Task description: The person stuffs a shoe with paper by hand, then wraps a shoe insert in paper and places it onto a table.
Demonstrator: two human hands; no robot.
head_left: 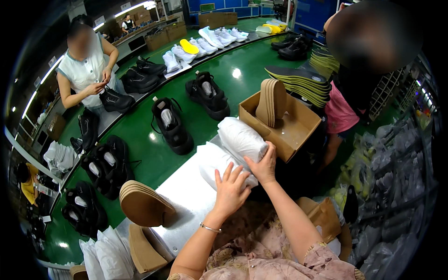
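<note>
Around white bundles (241,136), cardboard box (299,131), black shoes (179,140)

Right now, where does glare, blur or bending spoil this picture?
Head view: glare spots dot the green table, and the metal worktop shines pale; same view: the table's far edge bows, corners go black; same view: a blurred patch sits upper right, while the left hand and right hand look fairly sharp.
</note>
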